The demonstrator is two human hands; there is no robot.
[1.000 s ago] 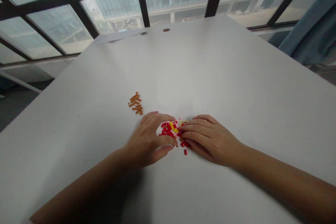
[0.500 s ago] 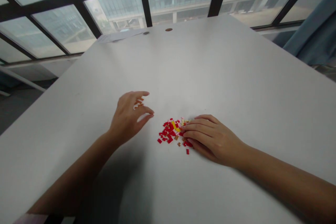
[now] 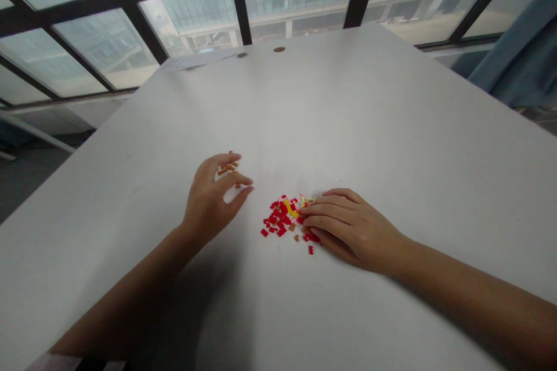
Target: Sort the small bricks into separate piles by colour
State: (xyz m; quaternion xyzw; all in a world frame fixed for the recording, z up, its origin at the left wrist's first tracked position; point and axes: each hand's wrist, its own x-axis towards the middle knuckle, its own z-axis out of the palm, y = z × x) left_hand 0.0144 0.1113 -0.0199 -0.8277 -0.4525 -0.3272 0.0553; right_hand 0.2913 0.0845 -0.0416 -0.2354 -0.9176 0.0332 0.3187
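Observation:
A heap of small red bricks (image 3: 278, 215) lies on the white table, mixed with yellow bricks (image 3: 290, 208) and a few brown and pale pink ones. My right hand (image 3: 354, 226) rests over the heap's right side, fingers stretched out and touching the bricks, which it partly covers. Left of the heap, my left hand (image 3: 211, 194) has thumb and forefinger nearly together in a pinch; anything between their tips is too small to make out. Around its other fingers shows a group of small brown bricks (image 3: 227, 168), partly hidden by the hand.
The white table (image 3: 331, 122) reaches back to dark-framed windows (image 3: 300, 0). White sheets (image 3: 191, 62) and two round discs, one grey (image 3: 242, 55) and one brown (image 3: 279, 49), are at its far edge. A blue curtain (image 3: 522, 52) hangs at the right.
My left hand has shifted slightly left, away from the heap, and more of the brown bricks by its fingers shows. The right hand has hardly moved.

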